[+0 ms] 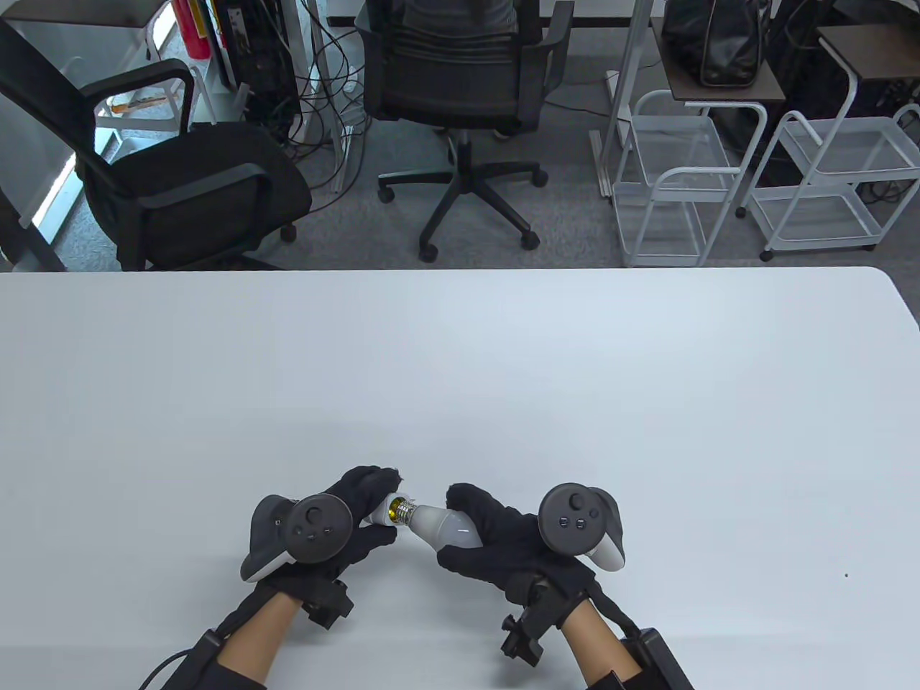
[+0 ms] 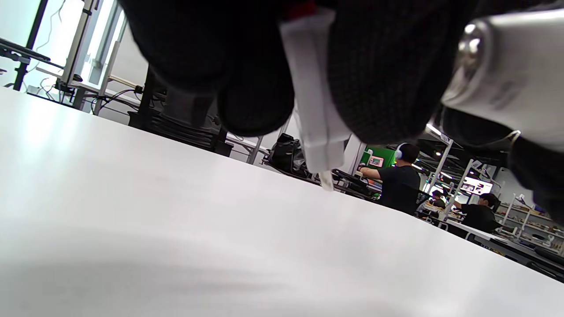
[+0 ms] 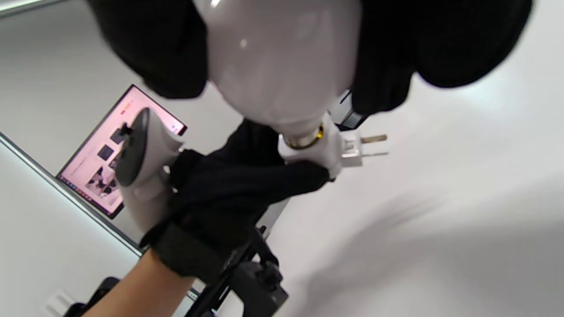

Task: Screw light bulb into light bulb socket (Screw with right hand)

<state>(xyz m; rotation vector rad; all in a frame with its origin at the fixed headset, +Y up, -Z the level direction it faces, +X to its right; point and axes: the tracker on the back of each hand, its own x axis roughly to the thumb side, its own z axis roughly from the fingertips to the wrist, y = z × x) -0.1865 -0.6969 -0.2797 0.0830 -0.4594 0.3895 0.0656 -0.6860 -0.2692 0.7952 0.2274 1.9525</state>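
Observation:
My right hand (image 1: 496,535) grips a white light bulb (image 1: 442,526) by its globe near the table's front edge. The bulb's metal threaded base (image 1: 405,512) points left into the mouth of a white plug-in socket (image 1: 382,509). My left hand (image 1: 359,514) holds that socket. The threads still show between bulb and socket. In the right wrist view the bulb (image 3: 282,66) fills the top and meets the socket (image 3: 317,152), whose two plug prongs (image 3: 373,145) stick out to the right. In the left wrist view the socket's white body (image 2: 315,110) hangs between my fingers (image 2: 379,75), with the bulb's base (image 2: 506,75) at the top right.
The white table (image 1: 460,374) stretches wide beyond the hands. Past its far edge stand black office chairs (image 1: 180,180) and white wire carts (image 1: 675,180). In the left wrist view people sit at benches (image 2: 401,180) in the background.

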